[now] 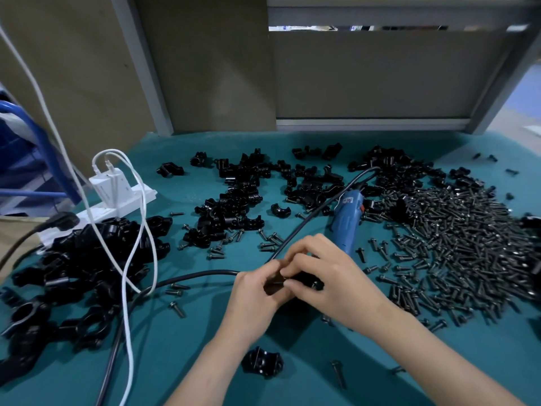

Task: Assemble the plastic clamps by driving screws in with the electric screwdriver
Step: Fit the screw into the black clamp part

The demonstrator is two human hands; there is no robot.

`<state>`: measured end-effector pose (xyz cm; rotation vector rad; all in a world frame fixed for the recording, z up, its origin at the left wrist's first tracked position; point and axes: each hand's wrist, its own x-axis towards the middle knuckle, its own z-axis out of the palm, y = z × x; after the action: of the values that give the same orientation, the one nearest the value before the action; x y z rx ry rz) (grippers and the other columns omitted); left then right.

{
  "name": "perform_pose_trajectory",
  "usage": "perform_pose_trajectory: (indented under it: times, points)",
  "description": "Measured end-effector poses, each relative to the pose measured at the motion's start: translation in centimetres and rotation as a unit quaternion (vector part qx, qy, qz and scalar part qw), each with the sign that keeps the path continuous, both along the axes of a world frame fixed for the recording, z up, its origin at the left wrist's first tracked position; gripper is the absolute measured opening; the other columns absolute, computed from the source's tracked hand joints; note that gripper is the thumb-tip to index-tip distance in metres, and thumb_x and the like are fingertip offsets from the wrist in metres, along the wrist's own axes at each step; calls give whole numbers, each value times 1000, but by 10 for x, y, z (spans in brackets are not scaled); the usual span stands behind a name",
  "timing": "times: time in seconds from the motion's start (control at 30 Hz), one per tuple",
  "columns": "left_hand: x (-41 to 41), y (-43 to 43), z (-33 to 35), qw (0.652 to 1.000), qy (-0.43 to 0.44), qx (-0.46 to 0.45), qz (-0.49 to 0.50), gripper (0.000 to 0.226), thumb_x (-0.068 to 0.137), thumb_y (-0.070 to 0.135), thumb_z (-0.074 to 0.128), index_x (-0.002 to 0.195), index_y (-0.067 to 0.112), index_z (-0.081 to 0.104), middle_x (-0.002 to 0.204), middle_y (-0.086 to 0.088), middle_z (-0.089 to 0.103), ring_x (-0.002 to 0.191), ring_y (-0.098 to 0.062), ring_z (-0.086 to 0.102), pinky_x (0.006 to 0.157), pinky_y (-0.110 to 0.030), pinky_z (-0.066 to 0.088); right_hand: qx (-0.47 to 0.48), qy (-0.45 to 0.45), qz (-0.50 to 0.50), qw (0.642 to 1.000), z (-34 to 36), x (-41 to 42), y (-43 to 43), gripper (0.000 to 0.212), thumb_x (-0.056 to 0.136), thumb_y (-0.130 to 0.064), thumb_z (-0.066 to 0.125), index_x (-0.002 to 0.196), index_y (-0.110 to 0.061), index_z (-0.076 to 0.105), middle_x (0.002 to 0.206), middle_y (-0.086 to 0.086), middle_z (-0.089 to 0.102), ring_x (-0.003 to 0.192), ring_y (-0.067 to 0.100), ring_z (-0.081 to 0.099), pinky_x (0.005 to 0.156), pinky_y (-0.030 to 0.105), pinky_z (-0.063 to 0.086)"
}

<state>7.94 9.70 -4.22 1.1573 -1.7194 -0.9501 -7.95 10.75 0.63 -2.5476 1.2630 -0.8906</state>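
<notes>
Currently the left hand [257, 293] and right hand [332, 276] pinch one plastic clamp [306, 282] over the counter [190, 323]. The electric screwdriver [347, 219] lies unheld behind. Apparently assembled clamps [79, 259] pile left; many clamp halves [243, 194] and screws [456, 230] remain.

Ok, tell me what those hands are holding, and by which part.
A black plastic clamp, held between both hands: the left hand pinches its left end, the right hand grips its right end. The electric screwdriver lies unheld.
</notes>
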Motion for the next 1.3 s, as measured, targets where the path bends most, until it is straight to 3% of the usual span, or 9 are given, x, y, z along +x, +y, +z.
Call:
perform_pose_trajectory:
  times: [0.1,0.23,0.37,0.53,0.7,0.93,1.07,1.2,1.3]
  points:
    - [0,1,0,1000,-6,1,8,42,77,4,75,88,44,65,71,20,68,65,4,59,65,-12,46,22,27,-18,999,2,0,2,11,83,-13,71,92,-11,65,107,-1,62,100,22,57,83,39,49]
    - [0,1,-3,1000,-1,22,2,38,75,15,80,93,44,63,76,18,69,69,2,60,69,-14,47,74,31,15,997,3,-5,1,13,89,-11,63,102,-12,61,121,-3,58,110,15,55,97,29,45]
    - [-6,3,-1,1000,-12,28,-1,34,70,22,85,87,41,65,72,12,68,66,1,57,68,-14,46,108,42,12,993,0,-11,2,19,92,-9,61,111,-12,64,124,-2,58,114,14,54,101,30,41]
    - [-14,5,13,979,195,51,-4,33,79,2,74,95,30,67,92,9,73,85,-4,67,76,-16,51,71,-126,-10,989,13,-17,2,19,86,-2,68,102,-12,70,106,-6,67,101,2,60,89,13,45]
    - [-24,6,18,939,319,126,-18,19,77,25,69,94,31,68,104,0,69,89,-20,68,72,-41,59,65,-194,-51,978,12,-7,1,23,85,1,67,100,-16,70,103,-9,65,100,-3,58,86,6,40]
    - [-24,1,15,926,342,160,10,23,70,35,69,91,27,74,90,4,73,80,-5,64,66,-15,50,95,-246,-64,962,-3,-5,7,21,88,-6,66,101,-21,72,116,-12,59,110,3,58,90,15,46]
    - [-21,-2,12,904,391,175,12,29,74,25,65,98,8,67,93,-6,75,54,-5,45,48,-12,38,97,-310,-207,923,8,-29,-11,10,87,-18,66,81,-26,68,93,-13,65,86,7,65,74,23,53]
    - [-18,-4,9,889,411,200,6,35,71,24,67,98,2,64,94,-13,74,53,-8,47,45,-15,40,206,-184,-349,896,14,-56,-36,14,90,-29,65,82,-18,62,81,-2,65,73,19,65,72,30,52]
    - [-19,-3,7,902,390,186,-6,36,67,27,71,94,5,66,88,-13,73,53,-9,51,46,-17,42,241,-242,-253,905,15,-46,-27,12,86,-32,69,85,-20,65,83,-2,67,71,14,67,68,26,55]
